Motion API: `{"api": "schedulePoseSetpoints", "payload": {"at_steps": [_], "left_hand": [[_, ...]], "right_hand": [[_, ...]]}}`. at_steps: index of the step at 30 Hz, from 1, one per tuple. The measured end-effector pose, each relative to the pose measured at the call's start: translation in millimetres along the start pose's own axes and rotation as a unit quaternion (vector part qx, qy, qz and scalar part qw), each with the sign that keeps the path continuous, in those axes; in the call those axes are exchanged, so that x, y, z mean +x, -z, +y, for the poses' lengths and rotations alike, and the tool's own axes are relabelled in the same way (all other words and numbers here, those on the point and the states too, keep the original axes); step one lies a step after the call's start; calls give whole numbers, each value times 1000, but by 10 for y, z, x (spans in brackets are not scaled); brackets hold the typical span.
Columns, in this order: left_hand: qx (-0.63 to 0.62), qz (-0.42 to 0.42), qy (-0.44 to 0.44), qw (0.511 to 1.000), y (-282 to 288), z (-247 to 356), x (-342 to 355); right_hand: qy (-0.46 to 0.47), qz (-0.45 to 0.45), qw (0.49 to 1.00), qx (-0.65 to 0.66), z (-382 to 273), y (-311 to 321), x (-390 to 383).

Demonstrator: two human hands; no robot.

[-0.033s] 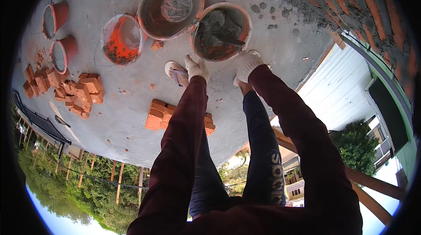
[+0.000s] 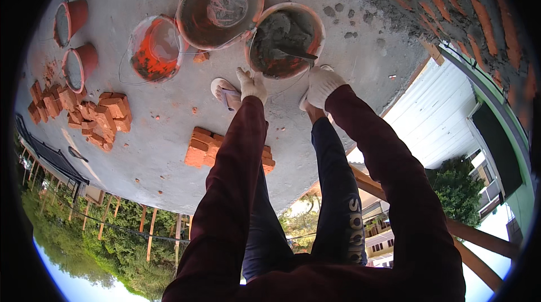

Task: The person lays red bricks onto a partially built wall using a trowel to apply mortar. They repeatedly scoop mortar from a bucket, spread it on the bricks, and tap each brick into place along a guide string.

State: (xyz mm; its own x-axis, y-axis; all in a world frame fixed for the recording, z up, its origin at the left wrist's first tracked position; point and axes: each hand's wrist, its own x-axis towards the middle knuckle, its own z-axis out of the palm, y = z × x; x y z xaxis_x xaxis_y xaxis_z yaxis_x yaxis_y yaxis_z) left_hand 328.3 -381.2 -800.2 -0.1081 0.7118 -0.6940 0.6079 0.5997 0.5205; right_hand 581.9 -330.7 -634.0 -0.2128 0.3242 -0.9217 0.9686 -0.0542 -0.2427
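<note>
The person stands on a grey concrete slab (image 2: 169, 150) w/ both arms reaching down to a bucket of wet grey mortar (image 2: 286, 40). A trowel (image 2: 293, 54) lies in the mortar, its handle pointing to the right hand. The left hand (image 2: 252, 85), in a white glove, is at the near rim of the bucket, fingers bent and close together; can't tell if they grip the rim. The right hand (image 2: 324, 85), also gloved, sits just beside the rim near the trowel handle, fingers curled, holding nothing that shows. Both arms are straight, so the person is bent low. Work looks partway done: mortar is mixed and the brick wall (image 2: 451, 9) at top right has some rows laid w/ mortar smeared on it. Plenty is left: a small stack of bricks (image 2: 203, 150) waits near the feet, and a bigger brick pile (image 2: 84, 113) sits at left. An empty-ish bucket (image 2: 221, 7) and a clear bucket w/ red bits (image 2: 155, 48) stand next to the mortar one.
</note>
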Motion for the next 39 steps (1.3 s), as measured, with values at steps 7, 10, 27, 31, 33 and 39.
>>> {"api": "schedulePoseSetpoints", "payload": {"at_steps": [7,10,27,31,33,39], "left_hand": [[-126,-111,-55,984,-220,247,352],[-127,-134,-35,982,-150,152,494],[-120,-61,-114,984,-320,349,123],[-59,-96,-126,986,-328,291,243],[-72,-142,-93,983,-237,353,254],[-142,-175,-65,972,-295,353,266]], "right_hand": [[-56,45,996,52,629,618,1014],[-48,50,997,20,313,232,1117],[-219,45,734,642,377,-258,464],[-152,-46,557,816,435,-408,887],[-147,-56,601,784,399,-610,947],[-85,-23,954,285,440,-1039,1095]]}}
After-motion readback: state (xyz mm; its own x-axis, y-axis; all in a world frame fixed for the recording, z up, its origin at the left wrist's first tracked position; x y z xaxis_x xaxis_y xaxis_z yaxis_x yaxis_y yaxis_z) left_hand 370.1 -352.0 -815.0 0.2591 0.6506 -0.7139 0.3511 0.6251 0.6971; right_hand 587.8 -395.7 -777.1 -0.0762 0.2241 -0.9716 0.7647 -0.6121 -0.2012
